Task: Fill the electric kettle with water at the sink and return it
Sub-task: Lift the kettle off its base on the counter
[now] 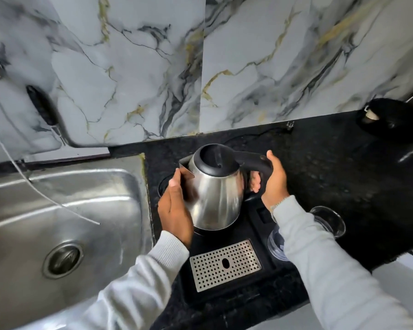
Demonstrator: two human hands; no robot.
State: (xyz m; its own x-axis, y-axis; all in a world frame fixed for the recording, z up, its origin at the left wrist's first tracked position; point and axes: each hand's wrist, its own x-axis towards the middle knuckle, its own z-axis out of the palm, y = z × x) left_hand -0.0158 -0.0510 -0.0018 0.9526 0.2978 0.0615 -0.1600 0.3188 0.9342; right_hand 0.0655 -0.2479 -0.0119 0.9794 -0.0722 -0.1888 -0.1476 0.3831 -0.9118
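A steel electric kettle point(216, 196) with a black lid and black handle stands over a black tray point(255, 220) on the dark counter, its lid shut and its spout facing the sink. My right hand point(273, 177) is wrapped around the handle. My left hand point(177, 208) lies flat against the kettle's left side, below the spout. The steel sink point(65, 210) is to the left, and a thin stream of water point(34, 189) runs across it. Whether the kettle rests on its base or hangs just above it, I cannot tell.
A perforated metal drip grate point(224, 264) sits in the tray in front of the kettle. Two clear glasses point(329, 219) stand to the right, partly hidden by my right sleeve. A black object point(391, 120) is at the back right. A marble wall rises behind.
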